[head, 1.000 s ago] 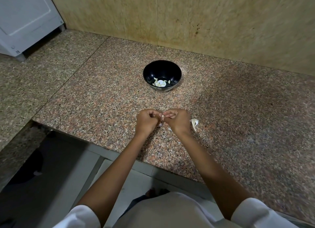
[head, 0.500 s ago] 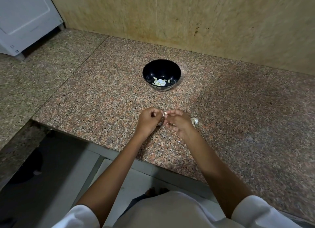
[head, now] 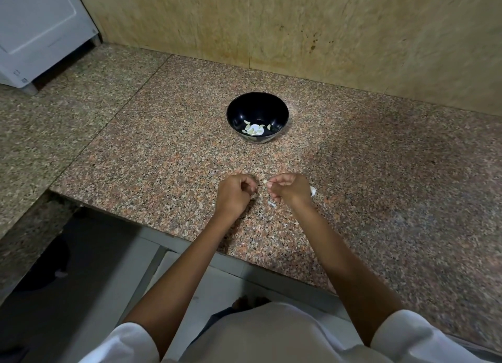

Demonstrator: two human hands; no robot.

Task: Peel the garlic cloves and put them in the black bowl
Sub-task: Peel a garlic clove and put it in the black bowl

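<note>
Low in the middle of the frame, what were the two hands doing?

They hung close together, not touching, over the speckled surface (head: 380, 188). The right hand (head: 290, 190) pinched a small garlic clove (head: 265, 182) at its fingertips, the clove poking toward the left hand (head: 235, 192), whose curled fingers seemed to grip a pale scrap of skin (head: 254, 197).

And the black bowl (head: 235, 110)?

Straight up the frame from the gap between them, well apart from both, upright, with peeled cloves (head: 252, 130) at its bottom. (The held clove was too small to tell whether skin was left on it.)

Which hand was better placed?

The right, I'd judge: it had the clove, and the bowl lay almost directly above it in the frame, so a plain forward reach would serve. A pale piece (head: 313, 191) lay just beside that hand, half hidden.
</note>
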